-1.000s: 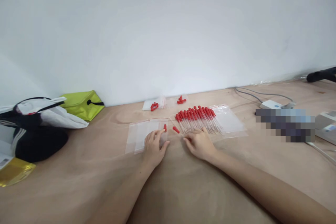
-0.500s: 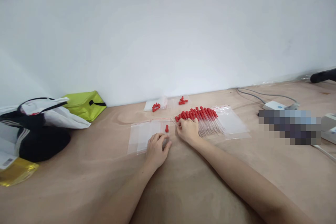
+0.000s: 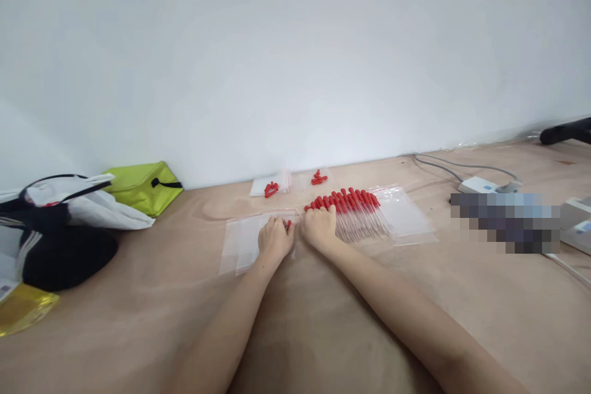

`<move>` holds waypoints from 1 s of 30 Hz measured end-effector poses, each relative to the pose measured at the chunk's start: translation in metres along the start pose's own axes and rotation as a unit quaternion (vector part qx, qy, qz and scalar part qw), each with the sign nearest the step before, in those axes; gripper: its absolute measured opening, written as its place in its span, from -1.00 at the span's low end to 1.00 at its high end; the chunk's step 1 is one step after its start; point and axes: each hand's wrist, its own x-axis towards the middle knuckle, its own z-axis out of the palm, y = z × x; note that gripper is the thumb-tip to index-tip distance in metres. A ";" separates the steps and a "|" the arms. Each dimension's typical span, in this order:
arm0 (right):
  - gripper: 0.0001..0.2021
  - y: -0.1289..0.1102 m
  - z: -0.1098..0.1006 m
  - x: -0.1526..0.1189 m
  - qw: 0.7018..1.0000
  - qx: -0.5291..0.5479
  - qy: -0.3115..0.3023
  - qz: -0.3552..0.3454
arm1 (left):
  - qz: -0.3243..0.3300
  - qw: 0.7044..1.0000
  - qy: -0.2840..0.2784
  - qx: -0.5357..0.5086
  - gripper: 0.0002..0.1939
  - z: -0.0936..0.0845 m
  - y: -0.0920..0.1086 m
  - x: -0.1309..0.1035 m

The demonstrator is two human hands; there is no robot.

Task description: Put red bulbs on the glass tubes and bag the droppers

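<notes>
Head camera view: on a pale wooden worktop (image 3: 323, 332), the left hand (image 3: 273, 239) bends beside a small red bulb (image 3: 289, 223) over clear plastic zip bags (image 3: 249, 240), while the right hand (image 3: 317, 228) curls over the near-left end of a row of slim, clear-stemmed droppers with red bulbs (image 3: 353, 200). Whether either grip is clamped on anything, an onlooker cannot tell. The droppers look feather-light, their bulbs soft, their stems stiff, breakable and prone to roll; just below the bulb seems the surest hold. No brand or writing is legible.

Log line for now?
left hand: at red piece, grip unclear, over clear bags | right hand: at left end of red-tipped sticks | behind: red pieces
</notes>
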 end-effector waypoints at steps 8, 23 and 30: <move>-0.78 0.004 0.000 -0.014 0.999 0.009 0.035 -0.005 | 0.028 0.996 0.060 -0.054 -0.92 0.002 -0.003 -0.010; -0.76 0.096 -0.010 -0.093 0.940 0.191 0.084 -0.270 | 0.274 0.947 0.052 -0.158 -0.84 -0.010 -0.013 -0.073; -0.78 0.087 -0.010 -0.089 0.937 0.200 0.059 -0.282 | 0.266 0.949 0.028 -0.168 -0.88 -0.009 -0.013 -0.071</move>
